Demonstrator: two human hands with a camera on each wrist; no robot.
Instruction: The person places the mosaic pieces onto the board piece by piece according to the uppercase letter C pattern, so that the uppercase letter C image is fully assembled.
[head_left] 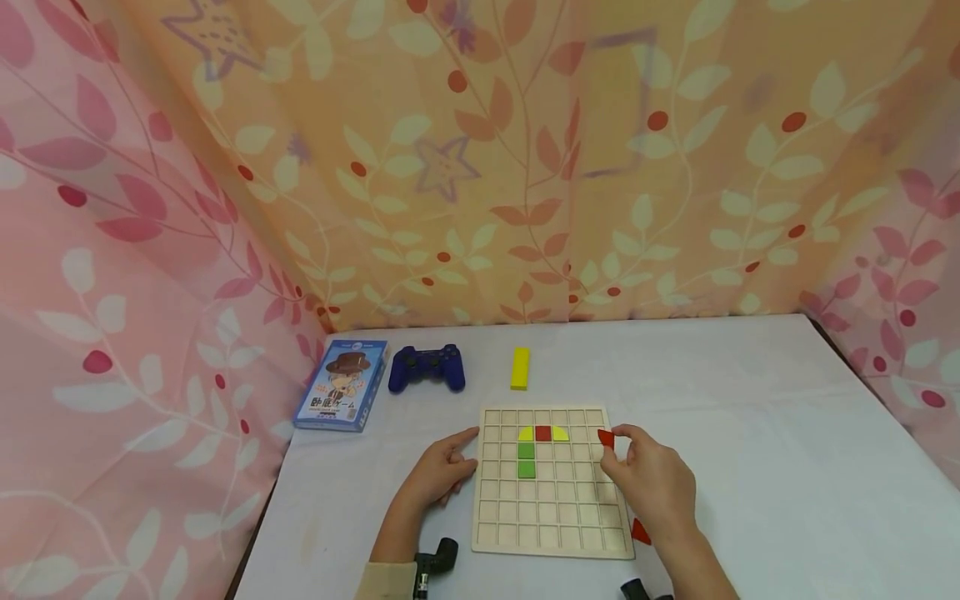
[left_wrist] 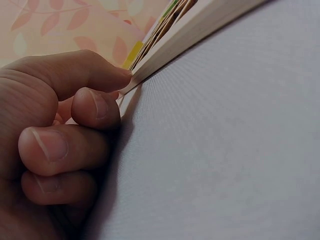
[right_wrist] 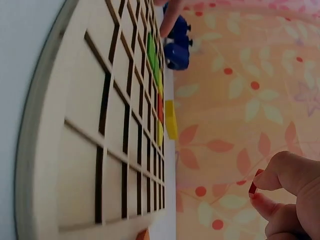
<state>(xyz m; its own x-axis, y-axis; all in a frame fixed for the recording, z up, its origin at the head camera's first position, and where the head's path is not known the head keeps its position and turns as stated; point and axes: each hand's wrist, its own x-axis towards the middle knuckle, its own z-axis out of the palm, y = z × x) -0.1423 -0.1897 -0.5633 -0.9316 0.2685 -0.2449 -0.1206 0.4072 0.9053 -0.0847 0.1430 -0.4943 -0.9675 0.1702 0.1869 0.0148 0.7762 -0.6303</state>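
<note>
A wooden grid board [head_left: 555,552] lies on the white table. In its upper rows sit a red square tile [head_left: 543,433], two rounded yellow tiles [head_left: 560,433] either side of it, and two green square tiles [head_left: 527,469] below the left yellow one. My left hand [head_left: 442,471] is at the board's left edge, index fingertip and thumb touching it, the other fingers bent in the left wrist view. Between thumb and index finger, my right hand [head_left: 656,475] pinches a small red tile [right_wrist: 255,183] above the board's right side. Another red tile [head_left: 641,532] lies beside the lower right edge.
Behind the board lies a yellow bar [head_left: 520,368]. To the back left are a dark blue game controller [head_left: 427,369] and a blue illustrated box [head_left: 341,385]. Patterned curtains [head_left: 450,167] stand along the table's back and sides.
</note>
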